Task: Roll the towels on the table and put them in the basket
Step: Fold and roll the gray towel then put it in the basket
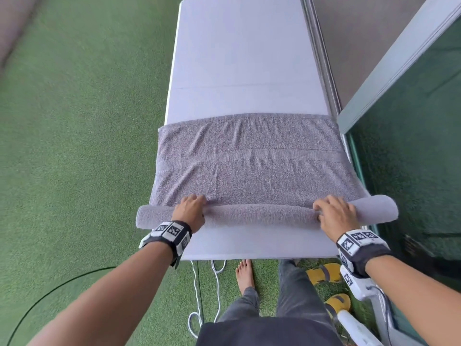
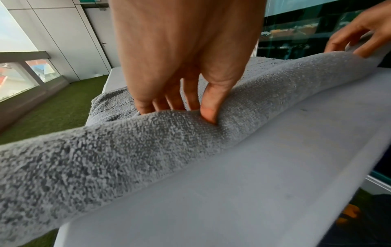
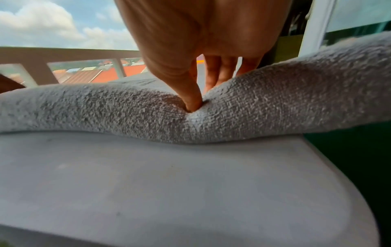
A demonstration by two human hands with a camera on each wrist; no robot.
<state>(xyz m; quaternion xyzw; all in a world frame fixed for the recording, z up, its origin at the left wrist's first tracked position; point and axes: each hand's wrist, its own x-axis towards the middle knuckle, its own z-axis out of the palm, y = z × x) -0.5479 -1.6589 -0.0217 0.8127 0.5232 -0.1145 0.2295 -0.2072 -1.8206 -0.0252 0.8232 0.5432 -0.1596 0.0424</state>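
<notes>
The towel (image 1: 249,166) is grey terry cloth with a flat woven band across its middle, and it lies across the near part of the table (image 1: 239,58). Its near edge is wound into a thick roll, and both ends of the roll pass over the table sides. The left hand (image 1: 190,209) grasps the roll, thumb pushed into the near side, fingers curled over the far side. The right hand (image 1: 335,214) grasps it the same way. Beyond both hands the cloth is flat and a little wrinkled.
</notes>
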